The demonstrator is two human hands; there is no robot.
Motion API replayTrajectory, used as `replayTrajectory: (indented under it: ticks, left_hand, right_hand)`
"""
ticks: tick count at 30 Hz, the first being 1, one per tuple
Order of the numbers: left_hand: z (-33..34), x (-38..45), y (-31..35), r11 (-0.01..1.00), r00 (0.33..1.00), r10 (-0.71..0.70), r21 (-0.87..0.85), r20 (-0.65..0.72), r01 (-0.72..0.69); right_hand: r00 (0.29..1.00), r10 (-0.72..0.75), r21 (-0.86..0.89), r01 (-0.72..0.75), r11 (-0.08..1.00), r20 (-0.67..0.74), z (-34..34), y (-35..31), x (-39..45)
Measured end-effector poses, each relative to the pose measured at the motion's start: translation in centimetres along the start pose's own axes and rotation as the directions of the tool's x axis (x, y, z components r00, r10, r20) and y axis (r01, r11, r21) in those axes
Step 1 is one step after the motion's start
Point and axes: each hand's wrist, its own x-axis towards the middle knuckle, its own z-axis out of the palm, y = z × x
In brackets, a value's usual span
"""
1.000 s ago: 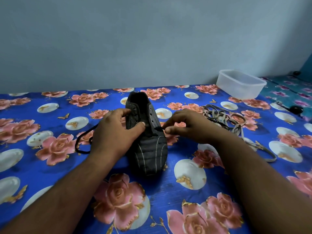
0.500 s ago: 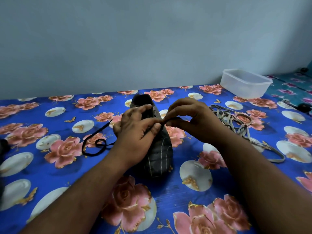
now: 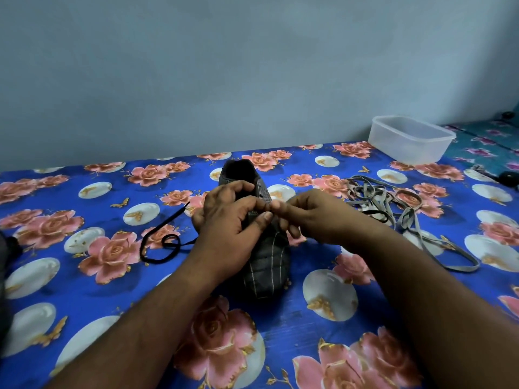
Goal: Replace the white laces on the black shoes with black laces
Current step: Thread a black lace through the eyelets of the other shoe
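- Far left edge of the frame there's some dark object, cut off, can't tell what it is.
- The whole surface is a blue cloth with pink roses and white circles, and a plain grey-blue wall fills the top half of the frame.
- Left of centre, the black lace lies on the cloth in a loose curl, with its tip pointing up and right. The other end runs off under the left hand.
- The left hand sits on the left side of the shoe, fingers curled round its upper, thumb laid across the top toward the middle.
- Dead centre is the black shoe, toe toward the bottom of the frame and heel opening toward the wall. It has thin light stripes across the toe.
- The right hand comes in from the right, thumb and forefinger pinched together right by the left thumb over the shoe. Looks like a lace end, but it's too small to really see.
- Right of centre, the old white laces lie in a tangled pile on the cloth, well clear of the shoe. A short black bit shows beside the right wrist.
- Upper right, a clear plastic tub sits near the wall.
- Far right edge has a small black thing, too cropped to tell.
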Motion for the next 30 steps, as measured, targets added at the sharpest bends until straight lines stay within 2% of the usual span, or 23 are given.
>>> replayTrajectory:
  ticks: [2,4,7,9,11,14,16,17,19,20,21,22,23,24,25,26,27,28,29,30]
  left_hand:
    - [0.0,0.0,0.0,1.0,1.0,0.002,0.009,-0.002,-0.002]
    - [-0.1,0.1,0.1,1.0,1.0,0.0,0.006,-0.008,0.0]
    - [-0.1,0.1,0.2,1.0,1.0,-0.001,0.023,-0.008,0.001]
    - [-0.1,0.1,0.2,0.999,1.0,0.0,0.042,0.005,-0.001]
    - [-0.2,0.1,0.2,0.999,1.0,0.002,0.048,0.011,-0.003]
    - [-0.3,0.1,0.1,0.999,1.0,0.007,0.044,0.017,-0.008]
    - [-0.2,0.1,0.0,0.999,1.0,0.01,0.038,0.009,-0.01]
    - [-0.1,0.1,-0.1,0.999,1.0,0.01,0.036,0.005,-0.011]
    - [-0.1,0.0,-0.1,0.999,1.0,0.013,0.029,-0.001,-0.013]
    - [-0.2,0.0,-0.1,1.0,1.0,0.011,0.02,-0.002,-0.011]
    - [-0.2,0.0,-0.1,1.0,1.0,0.008,0.009,-0.003,-0.008]
    - [-0.2,-0.1,0.0,1.0,1.0,0.009,0.003,-0.004,-0.009]
    - [-0.2,-0.1,0.0,1.0,1.0,0.011,0.001,-0.005,-0.011]
    - [-0.2,-0.1,0.1,1.0,1.0,0.012,0.0,-0.008,-0.012]
    - [-0.2,0.0,0.1,1.0,1.0,0.014,0.001,-0.011,-0.014]
    - [-0.1,0.0,0.1,1.0,1.0,0.017,0.004,-0.015,-0.017]
    - [-0.1,0.0,0.0,1.0,1.0,0.022,0.011,-0.019,-0.021]
    - [0.0,0.0,0.0,1.0,0.999,0.027,0.017,-0.023,-0.026]
    - [0.0,0.1,-0.1,0.999,0.999,0.031,0.017,-0.026,-0.03]
    - [0.0,0.0,0.0,0.999,0.999,0.032,0.014,-0.029,-0.031]
  right_hand:
    - [0.995,-0.014,0.154,0.03,0.988,-0.101,0.5,0.0,0.5]
    - [0.992,0.008,0.318,0.033,0.948,-0.129,0.5,0.0,0.8]
    - [0.977,0.133,0.581,-0.012,0.814,-0.166,-0.3,0.3,0.9]
    - [0.947,0.229,0.697,-0.007,0.717,-0.226,-1.6,1.0,1.2]
    - [0.895,0.32,0.754,0.026,0.657,-0.31,-3.5,2.3,1.6]
    - [0.781,0.457,0.803,0.092,0.589,-0.425,-6.7,5.0,2.0]
    - [0.722,0.527,0.819,0.096,0.565,-0.448,-8.3,6.3,2.0]
    - [0.717,0.539,0.818,0.076,0.57,-0.442,-8.7,6.7,1.9]
    - [0.752,0.514,0.755,-0.034,0.655,-0.412,-8.7,6.6,1.7]
    - [0.776,0.487,0.63,-0.153,0.761,-0.4,-8.3,6.2,1.6]
    - [0.797,0.453,0.415,-0.283,0.864,-0.4,-7.7,5.6,1.4]
    - [0.811,0.404,0.15,-0.377,0.914,-0.424,-6.9,5.0,1.3]
    - [0.824,0.311,-0.091,-0.398,0.913,-0.474,-6.0,4.4,1.2]
    - [0.841,0.18,-0.255,-0.347,0.902,-0.51,-5.1,3.8,1.2]
    - [0.864,0.054,-0.326,-0.246,0.913,-0.501,-4.3,3.0,0.9]
    - [0.902,-0.026,-0.306,-0.118,0.945,-0.43,-3.6,2.3,0.7]
    - [0.953,-0.056,-0.188,-0.001,0.982,-0.299,-3.1,1.6,0.4]
    - [0.99,-0.043,-0.019,0.041,0.999,-0.132,-2.7,1.1,0.1]
    - [0.999,-0.005,0.097,0.002,0.995,0.032,-2.4,0.8,-0.2]
    - [0.989,0.026,0.125,-0.045,0.991,0.145,-2.2,0.6,-0.4]
